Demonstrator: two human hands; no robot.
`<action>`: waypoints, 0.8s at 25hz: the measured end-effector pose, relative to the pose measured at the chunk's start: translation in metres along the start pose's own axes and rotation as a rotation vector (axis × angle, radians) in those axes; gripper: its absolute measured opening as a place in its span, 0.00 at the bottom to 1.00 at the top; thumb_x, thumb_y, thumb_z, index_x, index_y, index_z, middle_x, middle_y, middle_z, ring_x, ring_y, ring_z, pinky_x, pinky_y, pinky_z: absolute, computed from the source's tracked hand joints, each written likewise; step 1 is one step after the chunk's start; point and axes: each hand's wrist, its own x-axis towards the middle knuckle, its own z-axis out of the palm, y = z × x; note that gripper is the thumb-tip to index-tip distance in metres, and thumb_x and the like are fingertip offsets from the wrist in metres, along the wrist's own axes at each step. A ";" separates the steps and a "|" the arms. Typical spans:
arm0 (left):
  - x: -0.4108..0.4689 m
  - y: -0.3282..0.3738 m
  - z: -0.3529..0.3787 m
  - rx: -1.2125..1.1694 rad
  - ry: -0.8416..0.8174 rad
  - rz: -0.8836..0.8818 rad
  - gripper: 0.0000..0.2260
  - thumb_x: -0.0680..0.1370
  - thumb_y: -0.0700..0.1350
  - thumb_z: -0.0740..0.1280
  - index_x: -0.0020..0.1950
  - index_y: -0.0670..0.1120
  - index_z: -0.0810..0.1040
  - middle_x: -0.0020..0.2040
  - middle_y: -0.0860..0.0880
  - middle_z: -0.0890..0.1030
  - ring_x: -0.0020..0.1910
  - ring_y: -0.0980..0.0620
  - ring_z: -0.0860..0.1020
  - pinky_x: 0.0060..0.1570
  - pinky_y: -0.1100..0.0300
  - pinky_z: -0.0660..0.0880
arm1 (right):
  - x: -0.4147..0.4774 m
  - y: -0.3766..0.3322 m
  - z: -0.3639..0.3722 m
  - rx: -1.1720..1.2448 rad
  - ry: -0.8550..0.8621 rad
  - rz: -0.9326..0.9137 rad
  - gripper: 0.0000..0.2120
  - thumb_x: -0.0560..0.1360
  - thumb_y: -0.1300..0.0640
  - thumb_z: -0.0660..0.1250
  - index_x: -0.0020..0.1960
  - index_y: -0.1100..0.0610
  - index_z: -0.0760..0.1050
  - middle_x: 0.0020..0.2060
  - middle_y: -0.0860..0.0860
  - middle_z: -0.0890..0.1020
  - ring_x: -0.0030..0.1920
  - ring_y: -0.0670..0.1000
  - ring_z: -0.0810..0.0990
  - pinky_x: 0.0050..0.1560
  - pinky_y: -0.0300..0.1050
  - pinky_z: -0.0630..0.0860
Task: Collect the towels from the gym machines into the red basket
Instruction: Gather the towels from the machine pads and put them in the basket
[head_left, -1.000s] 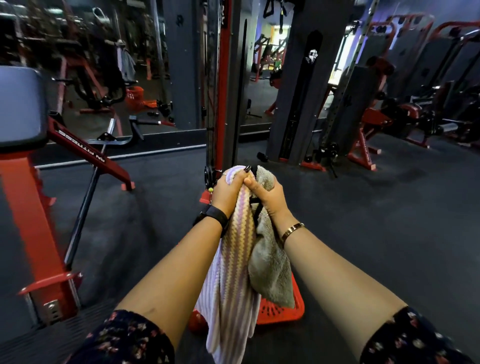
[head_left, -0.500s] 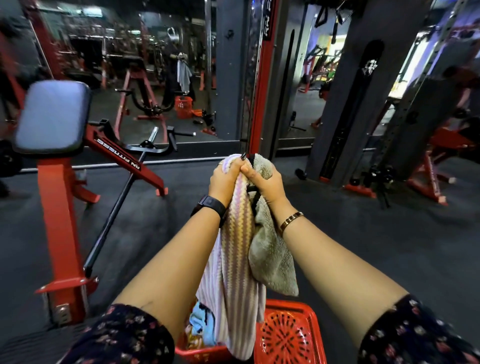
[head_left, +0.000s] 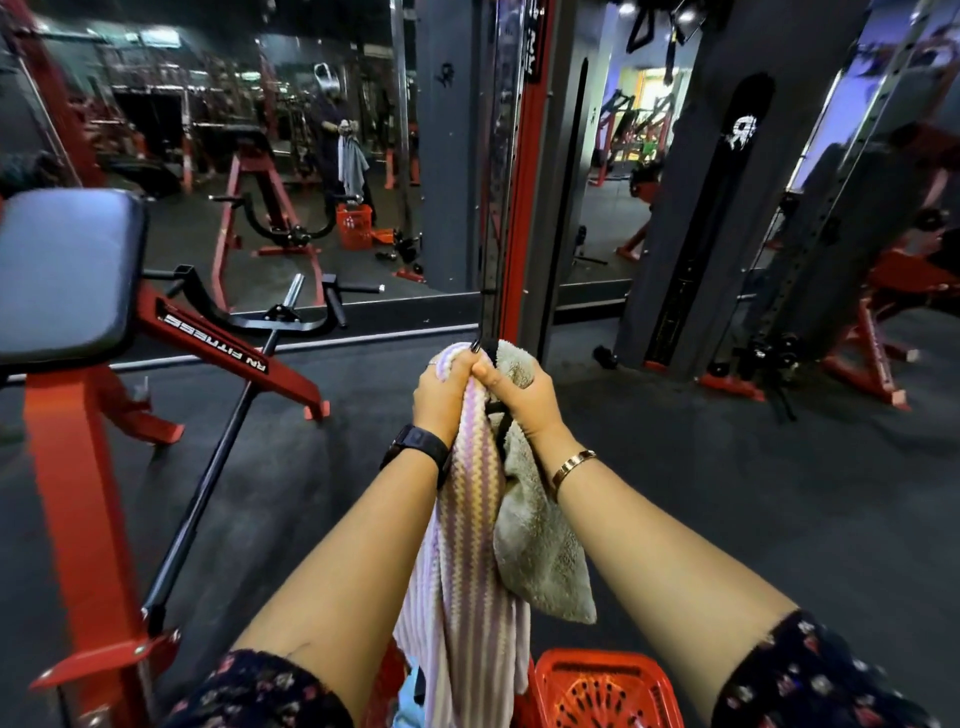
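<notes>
My left hand (head_left: 441, 392) grips the top of a striped purple-and-yellow towel (head_left: 465, 582) that hangs straight down. Right beside it, my right hand (head_left: 522, 397) grips a beige-grey towel (head_left: 540, 561), and a dark strap shows between the two fists. Both hands are held out in front of me, touching each other. The red basket (head_left: 605, 691) stands on the floor below the towels at the bottom edge. A bit of light-blue cloth (head_left: 410, 686) shows inside it, mostly hidden by the striped towel.
A red machine frame (head_left: 78, 493) with a dark pad (head_left: 65, 270) and a black bar (head_left: 218, 467) stands on my left. A red cable-machine post (head_left: 519, 182) and a wall mirror (head_left: 260, 156) are straight ahead. More red machines (head_left: 857, 353) stand at the right on the dark floor.
The view has swung left and down. The red basket has come further into view below the towels. Both hands keep the same grip on the two towels.
</notes>
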 end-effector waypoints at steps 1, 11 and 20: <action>0.007 -0.008 0.000 0.040 -0.022 0.011 0.24 0.68 0.63 0.60 0.53 0.49 0.80 0.53 0.49 0.81 0.46 0.53 0.75 0.38 0.70 0.67 | 0.004 0.006 0.003 -0.001 0.009 0.011 0.15 0.69 0.58 0.75 0.51 0.47 0.74 0.49 0.48 0.81 0.48 0.44 0.81 0.53 0.37 0.77; 0.051 -0.074 0.012 -0.051 0.042 -0.160 0.30 0.62 0.66 0.57 0.53 0.48 0.80 0.53 0.47 0.82 0.50 0.48 0.79 0.50 0.53 0.74 | 0.042 0.080 0.018 0.006 0.037 0.130 0.19 0.66 0.53 0.77 0.55 0.54 0.78 0.50 0.49 0.83 0.51 0.47 0.82 0.54 0.40 0.77; 0.050 -0.212 0.028 -0.011 0.039 -0.385 0.28 0.64 0.66 0.58 0.53 0.49 0.81 0.52 0.51 0.83 0.53 0.49 0.80 0.53 0.55 0.75 | 0.023 0.213 0.034 -0.084 0.122 0.423 0.27 0.61 0.45 0.79 0.55 0.56 0.78 0.50 0.52 0.83 0.50 0.48 0.83 0.53 0.43 0.79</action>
